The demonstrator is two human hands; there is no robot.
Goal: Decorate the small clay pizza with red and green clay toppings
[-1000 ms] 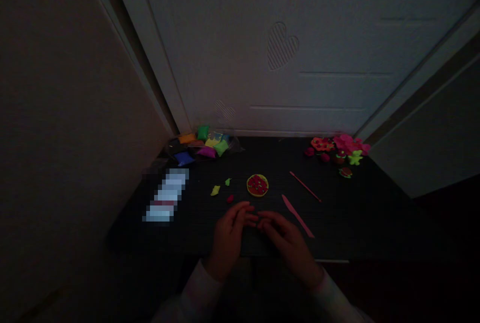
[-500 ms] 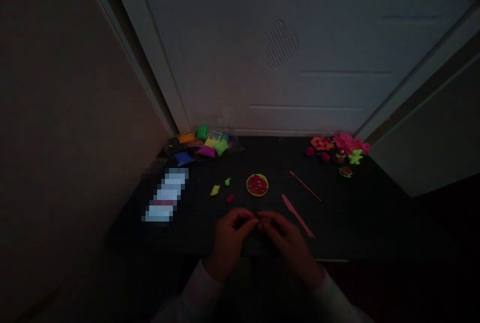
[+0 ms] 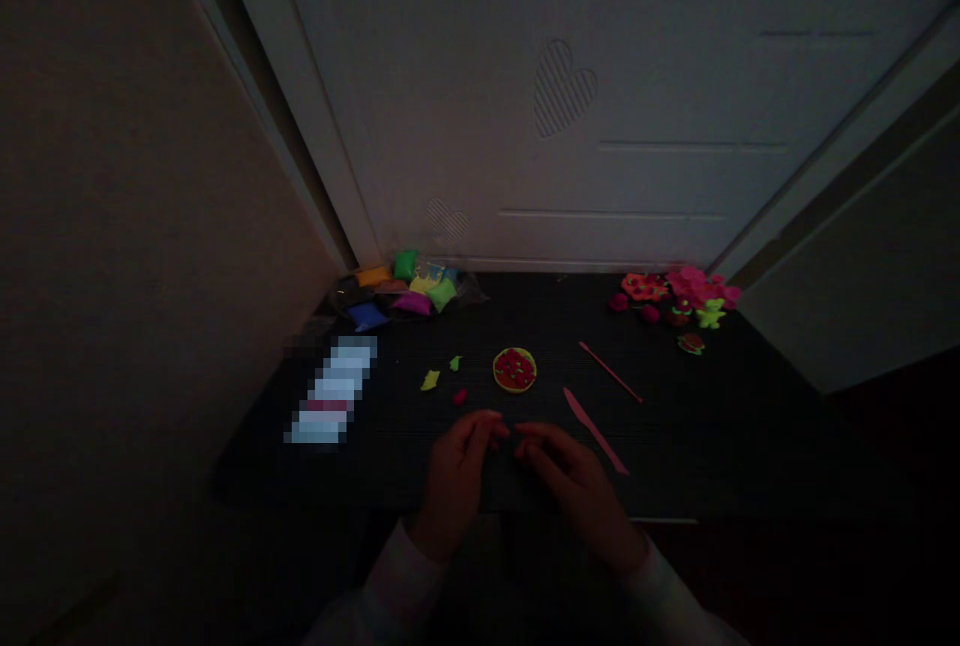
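Observation:
My left hand [image 3: 459, 461] is closed near the table's front edge, thumb and fingers pressed together; whatever they hold is hidden in the dim light. Just right of it, my right hand [image 3: 571, 476] has its fingers curled in a pinch, and I cannot make out what is inside. A small gap separates the fingertips. Beyond them lies a round yellow-rimmed clay pizza [image 3: 514, 370] with red pieces and green bits on top. Left of it are a small red clay lump [image 3: 460, 397], a yellow clay piece [image 3: 430, 381] and a light green one [image 3: 455, 363].
A pink plastic knife [image 3: 595, 431] and a thin pink stick tool [image 3: 610, 372] lie to the right. Colourful clay packets [image 3: 412, 302] are heaped at back left, near a blurred bright phone-like rectangle [image 3: 334, 391]. Pink clay flowers [image 3: 696, 286] and small figures sit back right, before a white door [image 3: 465, 106].
The left fingers have shifted and drawn slightly apart from the right ones. A red bit seen between the left fingertips is now hidden. My right hand has hardly moved.

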